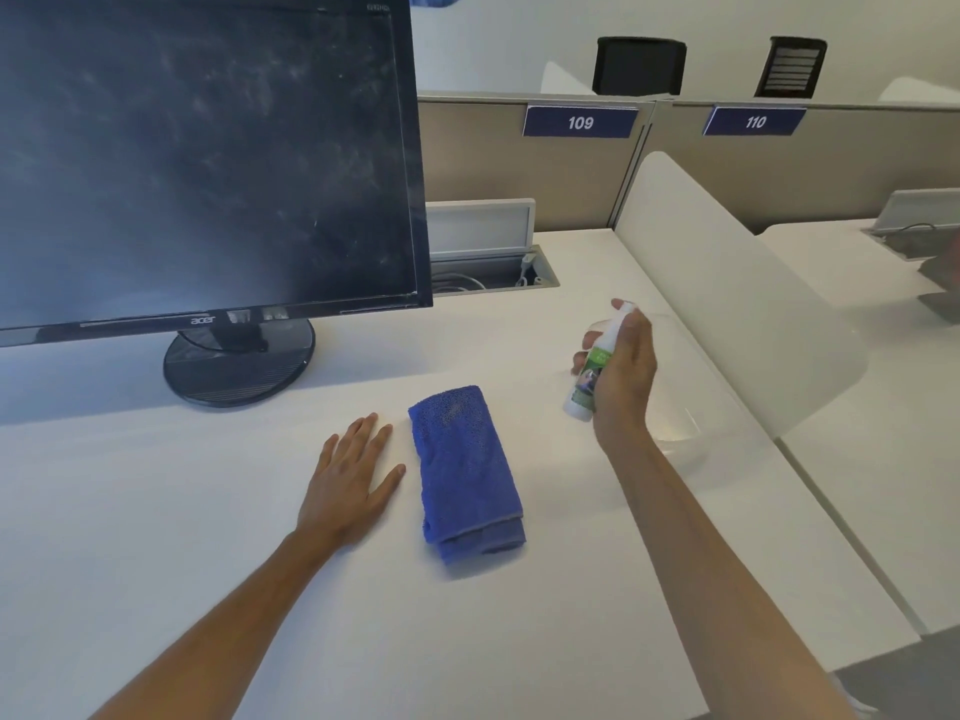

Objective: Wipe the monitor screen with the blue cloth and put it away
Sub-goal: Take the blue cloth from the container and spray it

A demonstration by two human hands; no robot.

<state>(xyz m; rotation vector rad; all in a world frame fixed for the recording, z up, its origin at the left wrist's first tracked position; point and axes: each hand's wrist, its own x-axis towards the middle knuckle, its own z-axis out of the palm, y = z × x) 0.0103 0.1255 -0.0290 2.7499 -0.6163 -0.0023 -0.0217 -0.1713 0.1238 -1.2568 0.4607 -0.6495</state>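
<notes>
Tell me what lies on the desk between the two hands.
In the head view, the folded blue cloth lies between the flat left hand and the right hand, which grips a spray bottle.

You can read "acer" on the monitor's [208, 163] lower bezel. On the far partition, two blue signs read "109" [580, 122] and "110" [755, 121]. The spray bottle's [589, 374] green label is too blurred to read.

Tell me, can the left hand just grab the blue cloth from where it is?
Probably yes. The left hand lies flat and open on the desk right beside the folded blue cloth, with nothing between them. The right hand is busy holding the spray bottle.
</notes>
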